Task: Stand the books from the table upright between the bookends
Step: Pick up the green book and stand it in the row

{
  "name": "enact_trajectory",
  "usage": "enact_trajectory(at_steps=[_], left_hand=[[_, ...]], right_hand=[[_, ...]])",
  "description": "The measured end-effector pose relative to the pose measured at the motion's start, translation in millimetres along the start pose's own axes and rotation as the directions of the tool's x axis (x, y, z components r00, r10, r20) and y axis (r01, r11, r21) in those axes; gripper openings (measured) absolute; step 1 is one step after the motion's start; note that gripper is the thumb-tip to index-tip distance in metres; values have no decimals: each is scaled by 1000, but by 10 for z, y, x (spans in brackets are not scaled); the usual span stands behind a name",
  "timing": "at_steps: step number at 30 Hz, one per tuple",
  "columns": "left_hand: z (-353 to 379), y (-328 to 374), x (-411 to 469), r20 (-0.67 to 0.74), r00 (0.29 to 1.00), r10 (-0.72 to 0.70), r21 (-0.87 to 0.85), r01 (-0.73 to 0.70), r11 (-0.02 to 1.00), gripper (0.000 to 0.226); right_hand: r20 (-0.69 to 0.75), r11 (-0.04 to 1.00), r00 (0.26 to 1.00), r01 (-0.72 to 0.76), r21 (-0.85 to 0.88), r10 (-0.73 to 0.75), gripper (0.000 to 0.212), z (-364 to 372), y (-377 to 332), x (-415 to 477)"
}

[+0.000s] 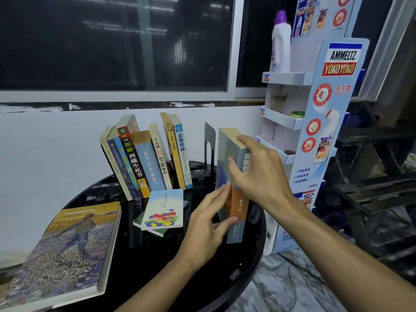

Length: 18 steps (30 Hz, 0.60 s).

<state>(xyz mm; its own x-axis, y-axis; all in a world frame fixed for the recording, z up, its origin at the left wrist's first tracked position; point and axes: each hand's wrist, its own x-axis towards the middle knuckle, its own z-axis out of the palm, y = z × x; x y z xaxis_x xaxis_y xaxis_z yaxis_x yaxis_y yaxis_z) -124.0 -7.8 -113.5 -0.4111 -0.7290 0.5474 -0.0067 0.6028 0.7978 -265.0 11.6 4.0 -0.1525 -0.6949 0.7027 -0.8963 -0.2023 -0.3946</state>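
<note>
- The right hand grips the grey-and-orange paperback over its top; the left hand lays near-straight fingers on the cover.
- The paperback stands upright, long axis vertical, just right of the black bookend.
- The gap beside the leaning row of books lies left, across that bookend, on the left hand's side.

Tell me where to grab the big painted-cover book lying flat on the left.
Take the big book by its right-hand long edge, coming from the right: it lies flat, cover up, that thick page edge exposed toward the table's middle.
</note>
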Motion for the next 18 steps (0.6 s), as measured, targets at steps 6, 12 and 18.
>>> enact_trajectory(at_steps=[6, 12, 18], left_hand=[[-408, 46, 295, -71, 997, 3, 200, 11, 980, 65], [-1091, -44, 1036, -170, 976, 135, 656, 9, 755, 64], [-1628, -31, 1673, -112, 994, 19, 821, 81, 565, 79]], right_hand=[[-38, 998, 999, 30, 46, -28, 49, -74, -13, 141], [-30, 995, 998, 55, 85, -53, 48, -88, -103, 354], [-28, 994, 998, 67, 83, -64, 48, 21, -171, 559]])
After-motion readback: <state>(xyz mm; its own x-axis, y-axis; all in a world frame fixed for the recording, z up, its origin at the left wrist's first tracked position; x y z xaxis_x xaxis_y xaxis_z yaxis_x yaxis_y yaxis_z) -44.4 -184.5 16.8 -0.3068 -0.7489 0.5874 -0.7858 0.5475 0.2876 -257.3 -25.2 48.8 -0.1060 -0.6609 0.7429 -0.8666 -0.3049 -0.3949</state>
